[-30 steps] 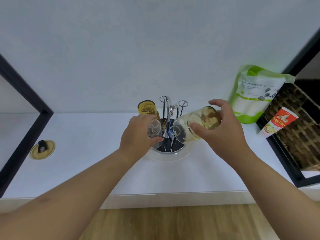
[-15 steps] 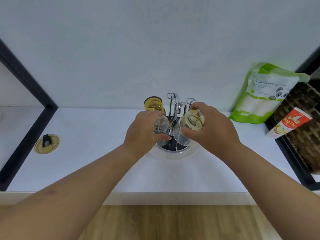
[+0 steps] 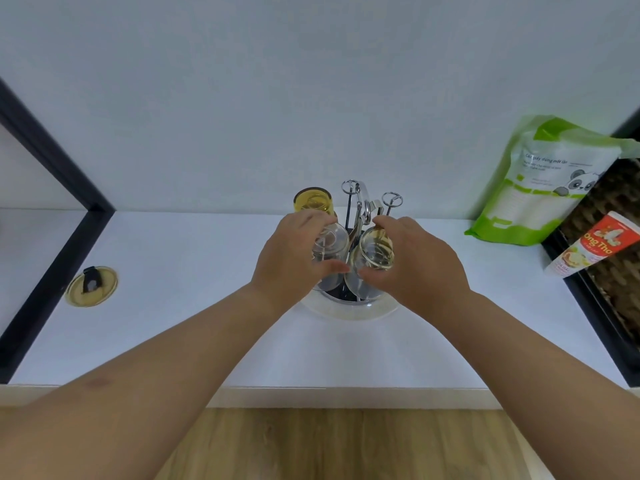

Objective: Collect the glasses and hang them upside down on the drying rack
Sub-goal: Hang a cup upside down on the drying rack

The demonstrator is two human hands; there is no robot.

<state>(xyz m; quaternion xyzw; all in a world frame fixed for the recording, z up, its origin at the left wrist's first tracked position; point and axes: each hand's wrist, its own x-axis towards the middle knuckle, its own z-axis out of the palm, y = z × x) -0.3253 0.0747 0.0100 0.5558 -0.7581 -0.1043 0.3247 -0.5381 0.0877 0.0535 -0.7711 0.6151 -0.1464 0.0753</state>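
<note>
Our left hand [image 3: 294, 254] grips a clear glass [image 3: 330, 242] and our right hand [image 3: 412, 268] a yellowish glass [image 3: 375, 254], both inverted over the drying rack [image 3: 356, 216] at twelve o'clock. We risk clinking them together, or missing the prongs.

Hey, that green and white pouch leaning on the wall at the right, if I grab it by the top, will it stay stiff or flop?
The green pouch would probably flop: its top corner already sags and creases. It looks full and bulging below, so likely bottom-heavy. It leans on the wall, so it may slump when nudged.
</note>
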